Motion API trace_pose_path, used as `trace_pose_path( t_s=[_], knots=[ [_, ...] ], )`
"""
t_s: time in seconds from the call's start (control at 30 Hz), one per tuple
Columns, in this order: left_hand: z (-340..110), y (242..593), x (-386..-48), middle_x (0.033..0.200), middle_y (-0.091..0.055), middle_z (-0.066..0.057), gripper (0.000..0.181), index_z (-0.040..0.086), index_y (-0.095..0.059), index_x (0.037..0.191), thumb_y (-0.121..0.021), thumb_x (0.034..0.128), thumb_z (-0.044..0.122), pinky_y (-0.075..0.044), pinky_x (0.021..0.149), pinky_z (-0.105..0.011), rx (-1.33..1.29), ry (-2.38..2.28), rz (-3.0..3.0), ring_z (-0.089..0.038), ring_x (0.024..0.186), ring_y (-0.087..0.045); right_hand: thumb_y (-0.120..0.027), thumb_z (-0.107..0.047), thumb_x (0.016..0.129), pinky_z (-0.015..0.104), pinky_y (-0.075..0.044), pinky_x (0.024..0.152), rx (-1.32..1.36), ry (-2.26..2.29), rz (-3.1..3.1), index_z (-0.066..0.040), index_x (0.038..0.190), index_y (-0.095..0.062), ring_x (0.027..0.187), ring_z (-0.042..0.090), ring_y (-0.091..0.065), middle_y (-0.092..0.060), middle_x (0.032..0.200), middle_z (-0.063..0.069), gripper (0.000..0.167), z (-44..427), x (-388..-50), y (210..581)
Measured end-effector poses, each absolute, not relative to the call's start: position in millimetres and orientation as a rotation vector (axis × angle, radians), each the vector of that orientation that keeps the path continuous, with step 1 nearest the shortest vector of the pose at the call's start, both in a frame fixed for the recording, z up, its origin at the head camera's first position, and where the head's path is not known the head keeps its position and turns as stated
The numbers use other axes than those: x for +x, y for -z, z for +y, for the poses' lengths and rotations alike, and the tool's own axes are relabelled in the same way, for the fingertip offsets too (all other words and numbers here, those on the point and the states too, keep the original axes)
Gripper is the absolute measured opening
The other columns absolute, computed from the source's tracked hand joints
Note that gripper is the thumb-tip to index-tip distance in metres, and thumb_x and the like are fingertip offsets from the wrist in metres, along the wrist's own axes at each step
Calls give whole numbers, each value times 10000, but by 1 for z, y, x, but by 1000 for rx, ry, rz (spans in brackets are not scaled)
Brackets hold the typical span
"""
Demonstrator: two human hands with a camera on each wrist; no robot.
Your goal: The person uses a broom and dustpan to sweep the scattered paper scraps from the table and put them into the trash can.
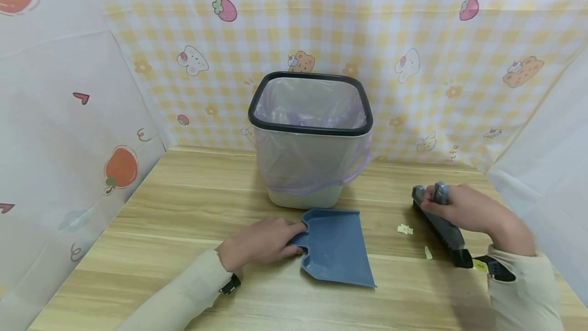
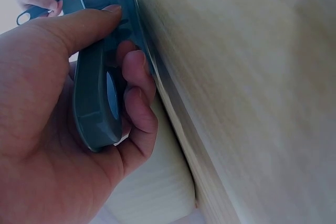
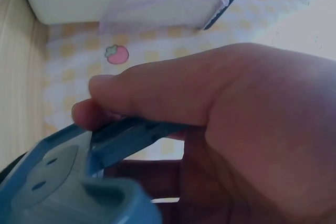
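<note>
A blue-grey dustpan (image 1: 337,249) lies flat on the table with its wide edge facing right. My left hand (image 1: 264,241) grips its short handle (image 2: 94,98), thumb on top and fingers curled beneath. Over at the right, my right hand (image 1: 473,211) holds the handle of a small hand brush (image 1: 443,226), whose dark bristles point down at the table. In the right wrist view the thumb and fingers close round the brush handle (image 3: 131,142). Between the dustpan and the brush lie a little cluster of pale yellow scraps (image 1: 405,229) and a single scrap (image 1: 428,253).
A white bin (image 1: 303,199) with a black rim and a thin purple-tinted liner stands behind the dustpan. Behind it hangs a checked cloth (image 1: 202,101), with white printed cloth (image 1: 69,132) along the left. The wood-grain table (image 1: 184,198) spreads underneath.
</note>
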State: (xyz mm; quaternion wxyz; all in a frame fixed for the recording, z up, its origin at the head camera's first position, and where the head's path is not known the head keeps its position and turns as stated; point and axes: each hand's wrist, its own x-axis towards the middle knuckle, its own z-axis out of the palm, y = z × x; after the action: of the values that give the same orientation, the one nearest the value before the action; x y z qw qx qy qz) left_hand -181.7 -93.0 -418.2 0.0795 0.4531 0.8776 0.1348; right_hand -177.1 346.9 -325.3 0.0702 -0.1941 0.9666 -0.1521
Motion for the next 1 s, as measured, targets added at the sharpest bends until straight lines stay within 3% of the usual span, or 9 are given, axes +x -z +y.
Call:
trace_pose_path(
  t_s=[0.53, 0.83, 1.0],
  knots=[
    [-93, 420, -182, 899, -636, 75, 203, 105, -657, 1183, -696, 1113, 292, -502, 722, -276, 1373, -404, 2626, -57, 765, -560, -603, -127, 1144, 300, -422, 637, -683, 724, 2828, -117, 1065, -660, 579, 74, -431, -477, 743, -75, 98, 330, -178, 322],
    [-93, 420, -183, 855, -582, 98, 199, 112, -650, 1173, -704, 1109, 292, -476, 700, -259, 1383, -418, 2618, -61, 742, -540, -642, -99, 1116, 323, -443, 700, -745, 622, 2933, -157, 1043, -663, 702, 57, -471, -571, 850, -91, 96, 331, -179, 324],
    [-94, 421, -183, 838, -551, 109, 201, 120, -646, 1155, -710, 1104, 303, -462, 691, -254, 1387, -415, 2620, -64, 738, -530, -641, -126, 1123, 321, -436, 706, -771, 610, 2880, -184, 1073, -682, 688, 44, -444, -586, 850, -118, 87, 324, -179, 324]
  ],
)
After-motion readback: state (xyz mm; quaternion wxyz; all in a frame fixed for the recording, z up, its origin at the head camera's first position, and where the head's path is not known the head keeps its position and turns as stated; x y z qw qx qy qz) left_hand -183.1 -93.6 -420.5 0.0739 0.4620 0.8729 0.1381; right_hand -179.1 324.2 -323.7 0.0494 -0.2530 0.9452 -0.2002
